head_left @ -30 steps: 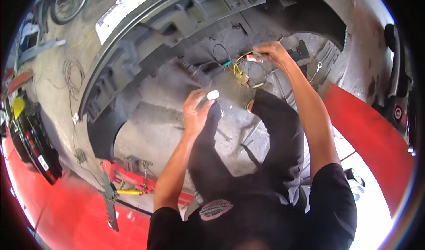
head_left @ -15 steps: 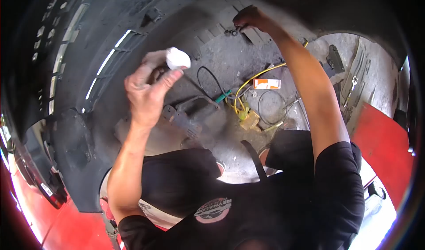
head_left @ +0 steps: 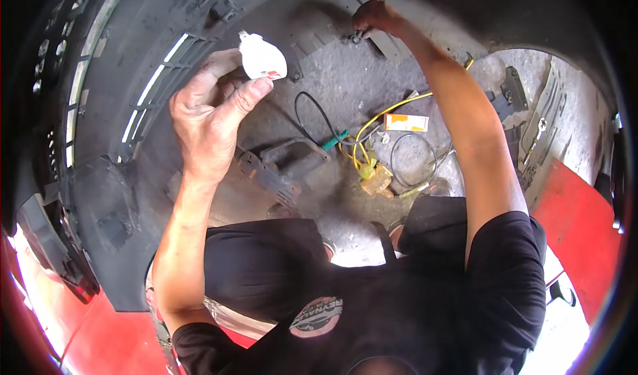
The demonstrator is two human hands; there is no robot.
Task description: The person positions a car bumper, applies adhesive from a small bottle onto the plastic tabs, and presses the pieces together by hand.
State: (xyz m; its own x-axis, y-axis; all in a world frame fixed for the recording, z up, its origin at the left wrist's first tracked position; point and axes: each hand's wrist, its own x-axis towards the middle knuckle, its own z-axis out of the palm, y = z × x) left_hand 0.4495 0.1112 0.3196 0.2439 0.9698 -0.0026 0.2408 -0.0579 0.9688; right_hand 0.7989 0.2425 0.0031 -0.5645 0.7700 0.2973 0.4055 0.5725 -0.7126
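Observation:
My left hand is raised at the upper left, its thumb and fingers pinching a small white container with a bit of red print. Behind it curves a large dark plastic bumper cover with slotted openings. At the top centre my right hand is closed, fingers down, by the bumper's edge and a small dark metal piece; whether it grips anything is hidden. Below it on the floor lie an orange and white box and a yellow cable.
A yellow block, a green-handled tool and a black bracket lie on the concrete floor between the arms. Red panels stand at the right and lower left. More metal parts lie at the right.
The view has come down close to the bumper. My left hand has risen leftward with the white container. My right hand has moved from above the yellow cable to the bumper's edge.

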